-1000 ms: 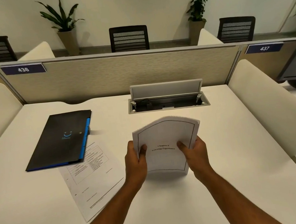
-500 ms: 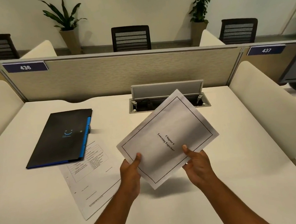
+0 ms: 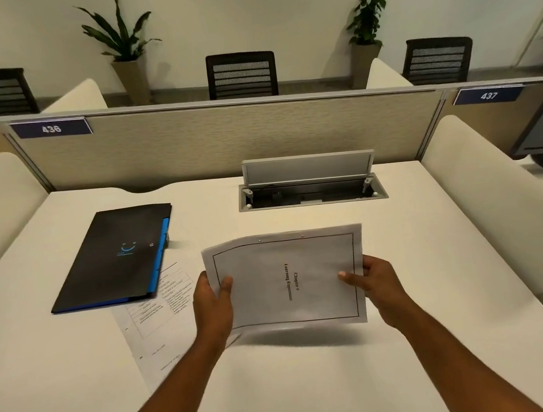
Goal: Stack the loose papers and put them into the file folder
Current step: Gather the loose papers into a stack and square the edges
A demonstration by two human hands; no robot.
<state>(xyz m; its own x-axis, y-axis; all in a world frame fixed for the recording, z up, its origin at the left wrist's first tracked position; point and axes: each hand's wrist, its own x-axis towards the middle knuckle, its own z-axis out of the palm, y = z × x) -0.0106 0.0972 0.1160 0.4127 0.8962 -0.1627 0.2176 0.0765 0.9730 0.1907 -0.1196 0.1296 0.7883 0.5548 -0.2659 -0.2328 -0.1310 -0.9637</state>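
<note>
Both hands hold a stack of white papers (image 3: 273,281) above the desk, turned sideways so its printed title runs top to bottom. My left hand (image 3: 212,303) grips the stack's left edge and my right hand (image 3: 375,282) grips its right edge. A black file folder (image 3: 111,258) with a blue spine lies shut on the desk to the left. One loose printed sheet (image 3: 156,328) lies flat on the desk, partly under the folder's near edge and partly behind my left forearm.
The white desk (image 3: 322,389) has an open cable hatch (image 3: 310,186) at the back centre. A fabric partition (image 3: 220,143) closes the far side, and padded white dividers (image 3: 503,196) flank the desk. Chairs and potted plants stand beyond.
The paper stack was upright in portrait, then tilted, and now sits rotated to landscape. My hands have shifted from its bottom edge to its left and right sides.
</note>
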